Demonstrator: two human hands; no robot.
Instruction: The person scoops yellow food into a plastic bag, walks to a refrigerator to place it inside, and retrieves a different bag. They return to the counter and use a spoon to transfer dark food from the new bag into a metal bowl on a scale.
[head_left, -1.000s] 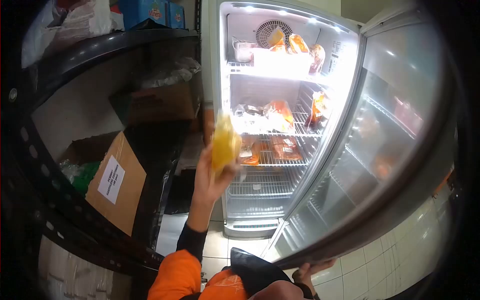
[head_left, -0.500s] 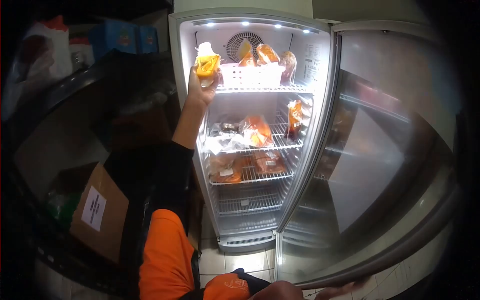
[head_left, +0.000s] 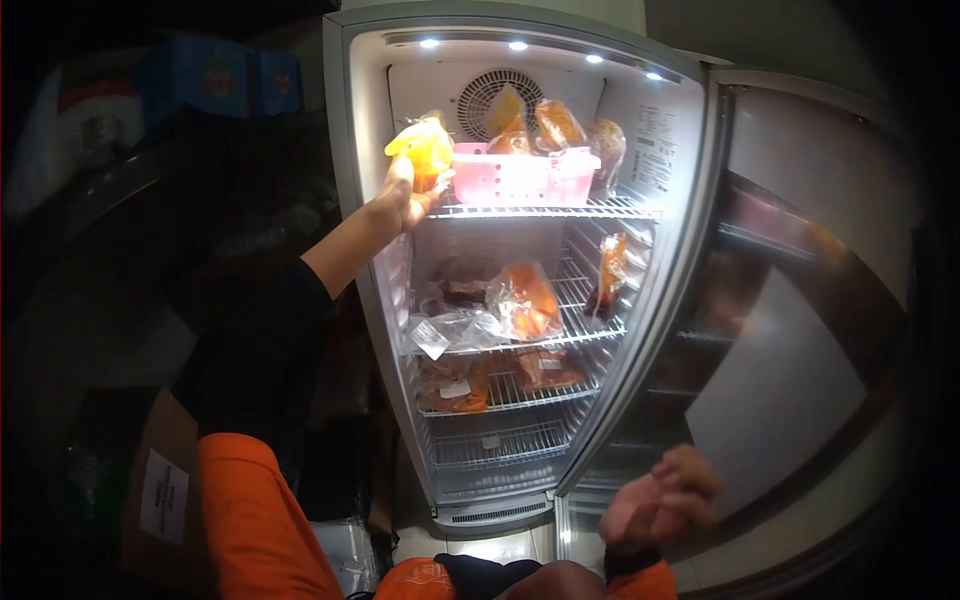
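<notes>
My left hand (head_left: 412, 200) is wrapped round a clear plastic bag with yellow-orange contents (head_left: 428, 150), at the left end of the fridge's top shelf. Just right of it stands a pink perforated basket (head_left: 520, 180) with wrapped orange items in it. A brownish wrapped item (head_left: 606, 150) rests at the basket's right end. Low in front of the glass door, my right hand (head_left: 662, 500) is raised with its fingers curled; it is blurred, and whether it holds anything cannot be made out.
Lower shelves hold a bag with orange contents (head_left: 528, 300), an upright orange packet (head_left: 610, 270) and flat packs (head_left: 548, 368). The glass door (head_left: 780, 370) stands open at right. A cardboard box (head_left: 160, 490) is at lower left, blue boxes (head_left: 205, 80) at upper left.
The view has shifted closer to the fridge. My left hand and the yellow bag are now lower against the basket's left end. My right hand has risen from the bottom edge near the door.
</notes>
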